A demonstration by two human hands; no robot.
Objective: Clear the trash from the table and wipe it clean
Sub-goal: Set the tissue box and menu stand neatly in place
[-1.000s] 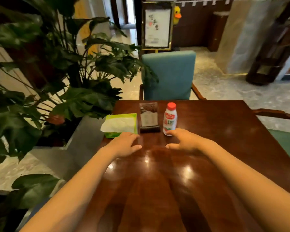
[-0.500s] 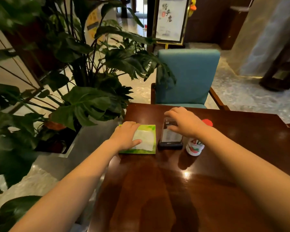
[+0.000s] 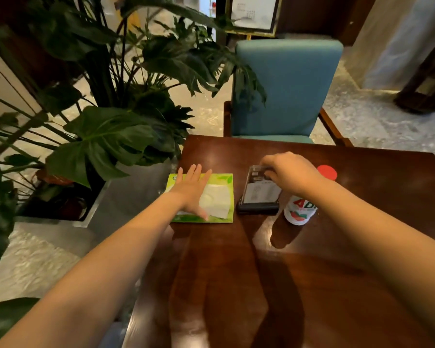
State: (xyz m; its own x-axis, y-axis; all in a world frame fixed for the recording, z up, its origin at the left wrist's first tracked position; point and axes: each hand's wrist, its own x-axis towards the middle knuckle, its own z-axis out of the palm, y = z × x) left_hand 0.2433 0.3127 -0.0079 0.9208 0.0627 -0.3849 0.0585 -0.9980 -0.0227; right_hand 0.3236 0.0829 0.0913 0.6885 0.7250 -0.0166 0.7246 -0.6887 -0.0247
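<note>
Table (image 3: 312, 285): dark polished wood, filling the lower centre and right of the frame. Three things sit in a row near its far left corner. I see no loose scraps on the bare wood.

Tissue pack (image 3: 224, 179), green with a white sheet showing at its slot, lies flat at centre left, close to the table's left edge. My left hand (image 3: 192, 190) rests on it palm down, fingers spread and flat, gripping nothing. I judge this pins the pack so a sheet can be drawn for wiping.

Just right of the pack stands a clear card stand (image 3: 258, 194) on a black base, tilted back. My right hand (image 3: 290, 173) curls over its top edge, fingers bent around it; the grip looks closed on the stand, though the fingertips are hidden behind it. I read this as steadying it or shifting it aside.

Bottle (image 3: 299, 209), white with a red cap, stands just right of the stand, partly under my right forearm. It is upright and untouched. Likely the trash to remove.

Plant (image 3: 106, 136) crowds the upper left; a teal chair (image 3: 284, 89) faces me at upper centre. Wiping not yet begun, by my reading.
</note>
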